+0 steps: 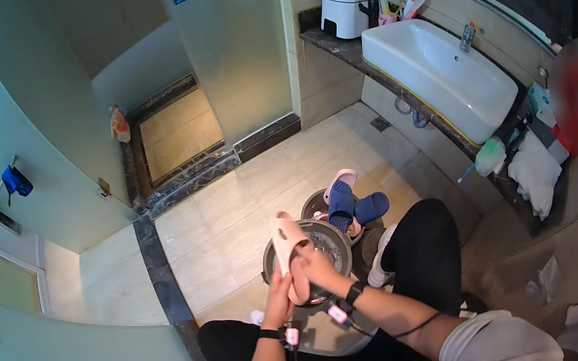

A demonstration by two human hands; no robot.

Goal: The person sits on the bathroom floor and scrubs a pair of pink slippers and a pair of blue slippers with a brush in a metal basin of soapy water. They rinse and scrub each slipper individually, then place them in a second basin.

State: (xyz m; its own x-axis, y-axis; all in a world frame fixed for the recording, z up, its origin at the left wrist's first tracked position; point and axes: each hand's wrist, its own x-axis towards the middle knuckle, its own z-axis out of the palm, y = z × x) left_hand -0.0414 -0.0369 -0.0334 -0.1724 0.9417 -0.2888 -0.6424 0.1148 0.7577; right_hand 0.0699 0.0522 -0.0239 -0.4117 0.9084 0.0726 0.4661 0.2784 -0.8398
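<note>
A light pink slide slipper (285,236) is held tilted over a grey basin of water (344,236), its toe end pointing away from me. Near its lower end, my left hand (277,303) is closed on the slipper's edge. My right hand (321,270) is closed and pressed against the slipper by the strap opening; what its fingers hold, if anything, is hidden. Just behind the basin, a second dark container (313,204) bears blue slippers (341,204) and a pink slipper (342,181). Both wrists wear black bands with small devices.
A white sink (431,69) on a dark counter stands at the right, with a white appliance (345,10) beside it. A white bag (535,174) lies on the counter's near end. Frosted glass panels (238,59) and a dark stone sill (160,271) bound the tiled floor.
</note>
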